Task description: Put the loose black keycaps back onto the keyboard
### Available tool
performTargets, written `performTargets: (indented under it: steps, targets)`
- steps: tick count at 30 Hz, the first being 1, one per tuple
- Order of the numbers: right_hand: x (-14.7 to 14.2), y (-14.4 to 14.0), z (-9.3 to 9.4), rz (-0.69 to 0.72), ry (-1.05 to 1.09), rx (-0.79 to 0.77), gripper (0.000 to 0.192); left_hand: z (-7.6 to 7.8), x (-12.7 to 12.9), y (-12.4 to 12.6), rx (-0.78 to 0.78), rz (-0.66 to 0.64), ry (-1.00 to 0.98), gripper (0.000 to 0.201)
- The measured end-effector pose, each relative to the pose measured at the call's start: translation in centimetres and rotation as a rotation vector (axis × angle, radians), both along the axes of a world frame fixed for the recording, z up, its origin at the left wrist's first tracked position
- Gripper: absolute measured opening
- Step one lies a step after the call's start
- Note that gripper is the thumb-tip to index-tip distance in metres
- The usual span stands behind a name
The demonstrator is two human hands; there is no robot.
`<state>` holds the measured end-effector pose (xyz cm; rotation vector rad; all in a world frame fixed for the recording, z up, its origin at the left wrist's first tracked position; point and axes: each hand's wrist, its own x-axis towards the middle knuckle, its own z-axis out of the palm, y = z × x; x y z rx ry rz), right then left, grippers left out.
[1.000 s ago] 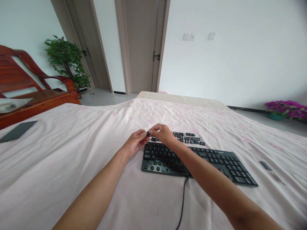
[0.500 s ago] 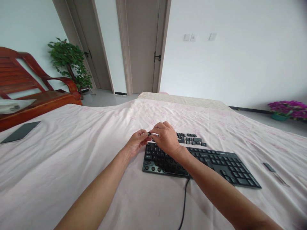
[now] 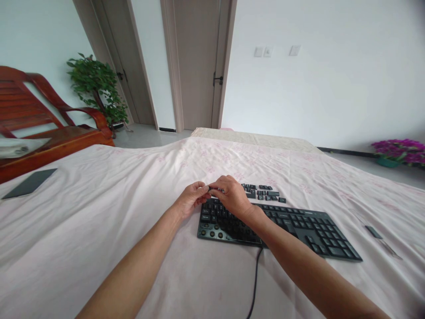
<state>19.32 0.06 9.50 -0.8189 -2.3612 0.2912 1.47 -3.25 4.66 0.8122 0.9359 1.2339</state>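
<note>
Both hands meeting at the far-left corner of a black keyboard [image 3: 272, 223] lying on a pink-printed bedsheet [image 3: 99, 212]. Left hand [image 3: 190, 200] pinched narrow, fingertips closed on a small dark keycap [image 3: 209, 189]; right hand [image 3: 232, 197] curled from the 3 o'clock side, thumb and forefinger nipping the same cap. Cap held just above the keyboard's top-left edge, between the two sets of fingertips, too small and too hidden to tell which face is up or which way any long side runs.

Judging progress: part-way through. Bare round sockets showing along the near-left rows [image 3: 212, 231], so several caps off there. A cluster of loose keycaps [image 3: 264, 192] lying on the sheet at 12 o'clock of the board, just beyond its far edge. Most keys toward the 3 o'clock end in place.

Keyboard's long axis running from about 9 o'clock to 4 o'clock, slightly skewed, near edge toward the wearer, cable [image 3: 255, 283] trailing off at 6 o'clock.

Elsewhere: a small dark flat tool [image 3: 373, 231] at 3 o'clock, well apart; a dark tablet-like slab [image 3: 29, 182] at 9 o'clock; a wooden armchair [image 3: 43, 119] and a potted plant [image 3: 96, 91] beyond.
</note>
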Motion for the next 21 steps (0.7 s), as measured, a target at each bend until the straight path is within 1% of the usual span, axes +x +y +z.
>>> performTargets:
  steps: [6,11,16,17,18,20,21]
  targets:
    - [0.3,-0.3,-0.6,-0.012,-0.022,0.013,0.012,0.3,0.2,-0.1,-0.020,-0.019,0.040,0.043]
    - [0.3,-0.3,-0.8,-0.002,0.085,-0.088,0.017,0.6,0.3,-0.2,-0.029,-0.025,0.052,0.043]
    - [0.2,-0.2,-1.0,0.013,0.124,-0.139,0.015,0.8,0.4,-0.2,-0.040,-0.020,0.083,0.043]
    - [0.2,-0.2,-1.1,0.015,0.161,-0.180,0.014,0.8,0.4,-0.2,-0.037,-0.021,0.086,0.043]
    - [0.1,-0.2,-1.2,0.018,0.225,-0.256,0.014,0.9,0.4,-0.2,-0.032,-0.024,0.087,0.043]
    - [0.0,-0.4,-1.3,0.029,0.429,-0.497,0.013,0.9,0.2,-0.2,-0.011,-0.023,0.095,0.046]
    - [-0.1,-0.6,-1.3,0.045,0.539,-0.632,0.016,0.9,0.1,-0.1,0.004,-0.008,0.104,0.048]
